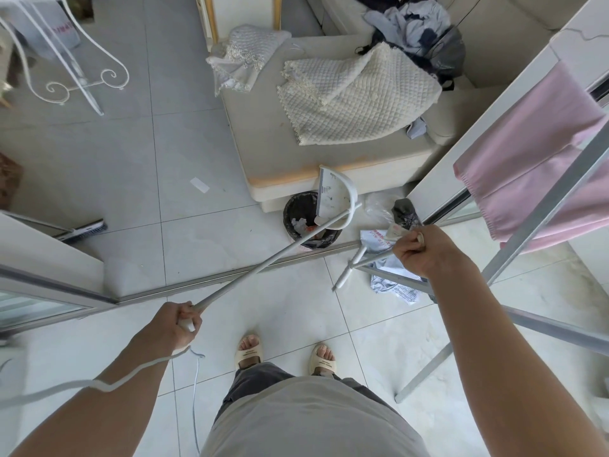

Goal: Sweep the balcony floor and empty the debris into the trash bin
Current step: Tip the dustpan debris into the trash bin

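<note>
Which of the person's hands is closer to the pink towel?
Right. The right hand, gripping a handle, sits just beside the pink towel hanging on the rack. The left hand grips the dustpan pole far across the floor.

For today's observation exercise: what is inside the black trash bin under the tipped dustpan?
In the trash bin, crumpled white scraps and something orange-red lie against a dark liner. The dustpan, held by the left hand, covers the bin's right side, so the contents there and any deeper ones are hidden.
</note>
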Action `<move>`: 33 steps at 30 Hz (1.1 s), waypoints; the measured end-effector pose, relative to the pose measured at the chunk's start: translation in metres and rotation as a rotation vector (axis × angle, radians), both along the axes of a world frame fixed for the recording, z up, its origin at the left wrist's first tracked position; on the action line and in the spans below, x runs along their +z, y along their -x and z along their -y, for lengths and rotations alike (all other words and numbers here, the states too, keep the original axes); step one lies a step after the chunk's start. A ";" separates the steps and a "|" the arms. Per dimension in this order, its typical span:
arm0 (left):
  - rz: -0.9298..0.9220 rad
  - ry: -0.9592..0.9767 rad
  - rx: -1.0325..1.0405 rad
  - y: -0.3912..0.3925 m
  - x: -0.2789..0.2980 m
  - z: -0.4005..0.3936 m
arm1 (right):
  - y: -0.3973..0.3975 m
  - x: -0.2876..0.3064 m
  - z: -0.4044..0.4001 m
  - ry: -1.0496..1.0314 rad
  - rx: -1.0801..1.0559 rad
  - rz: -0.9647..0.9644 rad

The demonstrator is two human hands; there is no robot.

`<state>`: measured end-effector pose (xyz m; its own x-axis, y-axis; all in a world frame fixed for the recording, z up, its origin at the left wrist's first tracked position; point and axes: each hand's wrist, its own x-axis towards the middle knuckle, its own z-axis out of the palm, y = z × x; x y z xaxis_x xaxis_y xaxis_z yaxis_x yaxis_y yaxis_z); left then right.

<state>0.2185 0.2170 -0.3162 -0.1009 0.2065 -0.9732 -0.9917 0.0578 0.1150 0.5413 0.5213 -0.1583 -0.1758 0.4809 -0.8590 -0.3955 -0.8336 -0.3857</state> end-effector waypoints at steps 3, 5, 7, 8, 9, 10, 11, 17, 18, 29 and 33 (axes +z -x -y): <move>-0.029 -0.018 -0.015 0.003 0.005 0.002 | -0.011 -0.011 0.005 0.041 0.004 -0.026; -0.086 -0.025 -0.046 0.010 0.012 0.002 | -0.019 -0.022 0.007 0.072 0.002 -0.038; -0.175 -0.036 -0.096 0.016 0.027 -0.001 | -0.027 -0.034 0.009 0.092 0.025 -0.045; -0.226 -0.043 -0.127 0.016 0.039 -0.002 | -0.029 -0.040 0.011 0.103 0.045 -0.048; -0.275 -0.056 -0.172 0.018 0.051 -0.006 | -0.031 -0.045 0.012 0.108 0.059 -0.047; -0.339 -0.062 -0.205 0.019 0.063 -0.007 | -0.033 -0.050 0.013 0.116 0.081 -0.041; -0.405 -0.066 -0.240 0.019 0.074 -0.006 | -0.035 -0.055 0.015 0.128 0.108 -0.036; -0.821 -0.080 -0.425 0.004 0.131 0.007 | -0.037 -0.087 0.028 0.216 0.257 0.038; -0.898 -0.075 -0.452 -0.005 0.141 0.010 | -0.037 -0.090 0.032 0.218 0.282 0.057; -1.239 0.214 -0.658 -0.059 0.201 0.086 | -0.023 -0.108 0.061 0.251 0.448 0.119; -1.260 0.340 -0.714 -0.051 0.203 0.115 | -0.005 -0.106 0.085 0.244 0.476 0.153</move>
<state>0.2693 0.1017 -0.1135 -0.8704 0.3600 -0.3358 -0.0043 0.6765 0.7364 0.5460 0.4361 -0.2642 -0.1897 0.1630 -0.9682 0.0925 -0.9788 -0.1829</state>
